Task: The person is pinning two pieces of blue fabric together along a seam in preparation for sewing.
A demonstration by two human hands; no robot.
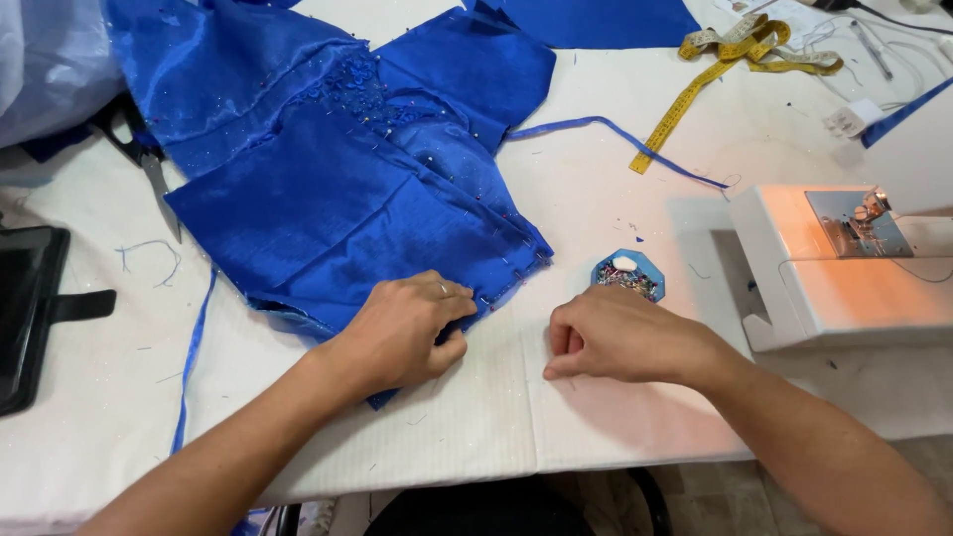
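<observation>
The person's left hand [402,333] rested on the lower edge of a blue satin garment piece [338,189], fingers curled and pinching the pinned hem between thumb and fingertips. The garment lay spread across the white worktable [476,427], its lower corner under that hand and its upper part reaching the table's far side. A patch of beaded trim [357,84] showed on its upper middle, and pins stood along the right-hand seam.

The right hand [615,337] lay on the bare table just right of the garment, fingers folded into a loose fist, forefinger and thumb pressed together at the cloth covering; whether they held a pin could not be told. Just beyond it sat a small blue pin dish [628,274] full of pins.

A white sewing machine [844,263] stood at the right, its work light on. A yellow tape measure [735,60] lay coiled at the far right. A narrow blue fabric strip [615,134] ran between garment and machine. Scissors [149,164] lay at the garment's left edge, partly covered. A black case [30,308] lay at the left table edge.
</observation>
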